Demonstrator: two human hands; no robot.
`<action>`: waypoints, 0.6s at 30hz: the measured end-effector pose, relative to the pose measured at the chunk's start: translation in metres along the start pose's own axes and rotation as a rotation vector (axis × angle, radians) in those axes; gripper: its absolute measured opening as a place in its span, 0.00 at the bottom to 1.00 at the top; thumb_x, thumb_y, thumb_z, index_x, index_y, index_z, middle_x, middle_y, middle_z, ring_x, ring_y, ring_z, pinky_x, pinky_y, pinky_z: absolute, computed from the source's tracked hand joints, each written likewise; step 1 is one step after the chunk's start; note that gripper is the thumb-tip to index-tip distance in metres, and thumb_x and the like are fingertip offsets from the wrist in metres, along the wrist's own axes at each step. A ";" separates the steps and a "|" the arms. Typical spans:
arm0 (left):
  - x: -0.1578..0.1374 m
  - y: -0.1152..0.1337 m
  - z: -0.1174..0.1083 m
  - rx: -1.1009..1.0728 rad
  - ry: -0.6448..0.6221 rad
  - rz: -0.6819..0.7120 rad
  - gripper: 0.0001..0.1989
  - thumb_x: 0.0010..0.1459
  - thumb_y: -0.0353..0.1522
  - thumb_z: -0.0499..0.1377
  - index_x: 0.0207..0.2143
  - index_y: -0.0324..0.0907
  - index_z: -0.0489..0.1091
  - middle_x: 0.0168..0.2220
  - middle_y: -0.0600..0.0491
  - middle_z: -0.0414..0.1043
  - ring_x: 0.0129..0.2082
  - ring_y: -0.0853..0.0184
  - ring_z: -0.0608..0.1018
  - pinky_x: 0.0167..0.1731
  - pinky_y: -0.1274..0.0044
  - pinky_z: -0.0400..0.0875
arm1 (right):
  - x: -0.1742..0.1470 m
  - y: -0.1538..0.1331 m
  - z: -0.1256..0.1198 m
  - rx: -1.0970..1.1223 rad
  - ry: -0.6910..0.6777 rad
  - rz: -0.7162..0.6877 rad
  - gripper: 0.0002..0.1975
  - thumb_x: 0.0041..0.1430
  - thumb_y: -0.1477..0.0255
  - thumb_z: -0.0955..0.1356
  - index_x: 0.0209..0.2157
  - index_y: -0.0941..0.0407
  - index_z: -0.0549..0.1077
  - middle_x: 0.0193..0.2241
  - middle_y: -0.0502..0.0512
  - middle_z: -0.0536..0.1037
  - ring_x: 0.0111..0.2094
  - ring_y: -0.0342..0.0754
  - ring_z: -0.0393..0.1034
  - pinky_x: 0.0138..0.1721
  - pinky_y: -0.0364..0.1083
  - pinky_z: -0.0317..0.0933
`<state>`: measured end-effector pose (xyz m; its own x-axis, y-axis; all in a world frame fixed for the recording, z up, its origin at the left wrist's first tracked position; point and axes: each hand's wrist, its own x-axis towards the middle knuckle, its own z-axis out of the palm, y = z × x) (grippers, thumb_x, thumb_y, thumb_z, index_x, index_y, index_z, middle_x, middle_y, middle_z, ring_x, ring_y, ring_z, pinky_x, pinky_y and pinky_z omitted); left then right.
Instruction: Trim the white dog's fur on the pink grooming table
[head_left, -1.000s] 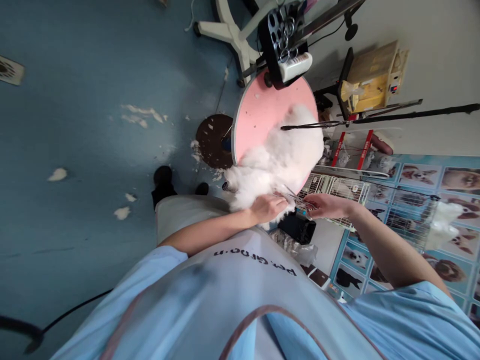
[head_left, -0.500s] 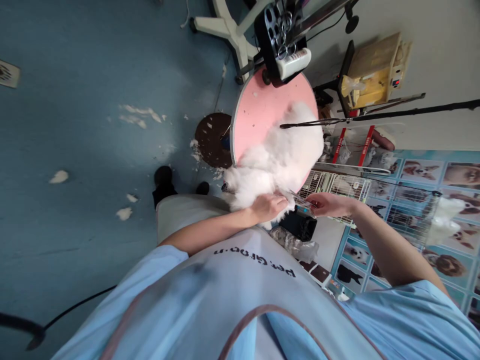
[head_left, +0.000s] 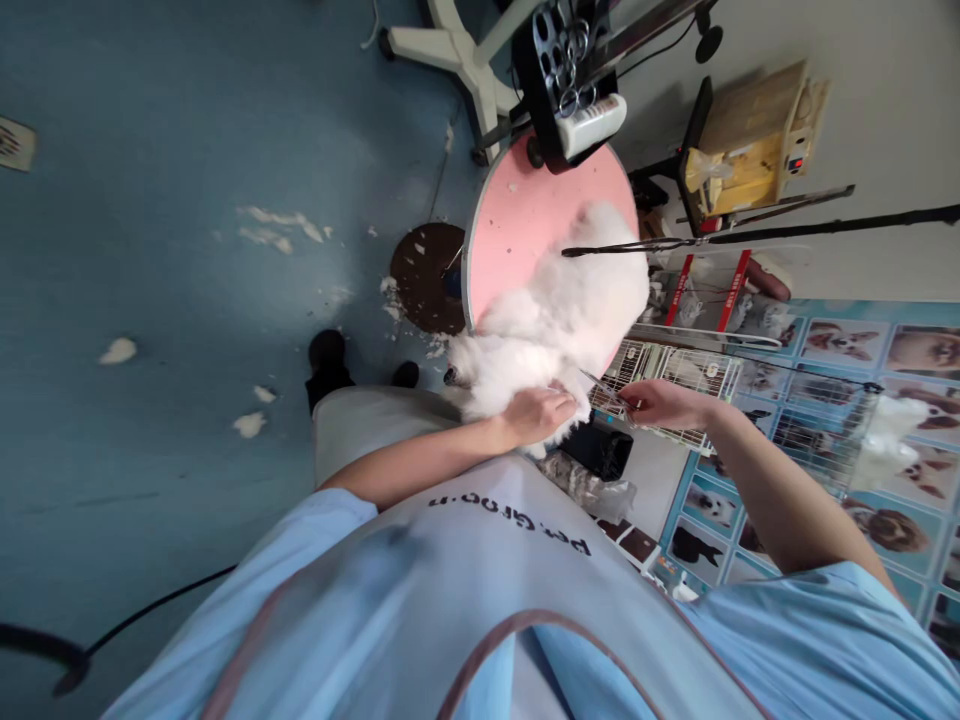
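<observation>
A fluffy white dog (head_left: 570, 290) is on the round pink grooming table (head_left: 510, 210), its dark nose towards the left. My left hand (head_left: 538, 414) is closed on the dog's white fur near the table's front edge; whether a leg lies under the fingers I cannot tell. Grooming scissors (head_left: 604, 389) are held in my right hand (head_left: 660, 404), fingers curled at their handles. Their blades point left towards the fur by my left hand, with the tips close to it.
A black tool holder (head_left: 551, 90) with scissors and a white bottle (head_left: 591, 127) hangs over the table's far edge. A black strap (head_left: 675, 242) reaches to the dog. Wire cages (head_left: 694, 385) stand at right. White fur clumps (head_left: 250, 425) lie on the blue floor.
My right hand has shifted slightly right and up with the scissors, whose blades now show more clearly beside the fur. The left hand and the dog look nearly unchanged.
</observation>
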<state>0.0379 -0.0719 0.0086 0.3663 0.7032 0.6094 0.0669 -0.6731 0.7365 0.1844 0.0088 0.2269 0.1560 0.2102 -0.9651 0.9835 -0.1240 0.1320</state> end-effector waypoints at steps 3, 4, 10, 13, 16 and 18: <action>0.001 0.000 -0.001 -0.002 -0.019 0.001 0.11 0.61 0.21 0.50 0.37 0.38 0.72 0.31 0.53 0.76 0.30 0.69 0.78 0.26 0.77 0.68 | -0.003 0.002 0.000 0.120 -0.011 -0.022 0.06 0.47 0.67 0.67 0.29 0.54 0.69 0.24 0.47 0.67 0.27 0.44 0.60 0.29 0.43 0.53; 0.002 0.000 -0.002 -0.012 -0.016 0.009 0.11 0.61 0.21 0.50 0.36 0.38 0.71 0.31 0.53 0.76 0.30 0.69 0.78 0.26 0.77 0.68 | -0.004 0.000 0.000 0.165 -0.017 -0.026 0.09 0.48 0.66 0.67 0.31 0.55 0.69 0.25 0.48 0.69 0.28 0.45 0.61 0.30 0.43 0.55; 0.002 0.000 -0.002 -0.034 0.017 0.006 0.10 0.63 0.23 0.51 0.36 0.38 0.71 0.31 0.55 0.76 0.30 0.69 0.78 0.27 0.76 0.68 | 0.005 -0.007 0.004 0.125 -0.067 -0.015 0.09 0.46 0.67 0.68 0.31 0.55 0.70 0.24 0.47 0.68 0.27 0.44 0.60 0.29 0.44 0.54; 0.002 -0.001 -0.002 -0.032 -0.044 -0.012 0.10 0.64 0.23 0.50 0.38 0.38 0.71 0.32 0.53 0.76 0.32 0.69 0.78 0.28 0.77 0.69 | 0.004 0.001 0.002 0.163 -0.041 -0.047 0.08 0.48 0.67 0.67 0.29 0.55 0.69 0.24 0.47 0.67 0.27 0.43 0.59 0.29 0.43 0.53; 0.002 0.000 -0.003 -0.028 -0.100 -0.020 0.11 0.63 0.22 0.49 0.37 0.38 0.71 0.33 0.52 0.76 0.32 0.69 0.78 0.29 0.77 0.69 | 0.000 0.003 0.000 0.223 -0.006 -0.034 0.12 0.48 0.65 0.67 0.35 0.56 0.70 0.27 0.49 0.69 0.29 0.44 0.61 0.30 0.43 0.55; 0.003 0.000 -0.003 -0.028 -0.105 -0.016 0.11 0.62 0.22 0.49 0.37 0.38 0.71 0.32 0.53 0.76 0.31 0.69 0.78 0.29 0.76 0.69 | 0.001 0.000 0.000 0.216 -0.005 -0.014 0.15 0.47 0.64 0.68 0.37 0.56 0.71 0.28 0.50 0.70 0.30 0.45 0.62 0.31 0.44 0.56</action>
<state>0.0363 -0.0694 0.0110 0.4611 0.6849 0.5642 0.0482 -0.6542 0.7548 0.1849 0.0090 0.2261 0.1417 0.2084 -0.9677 0.9429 -0.3262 0.0678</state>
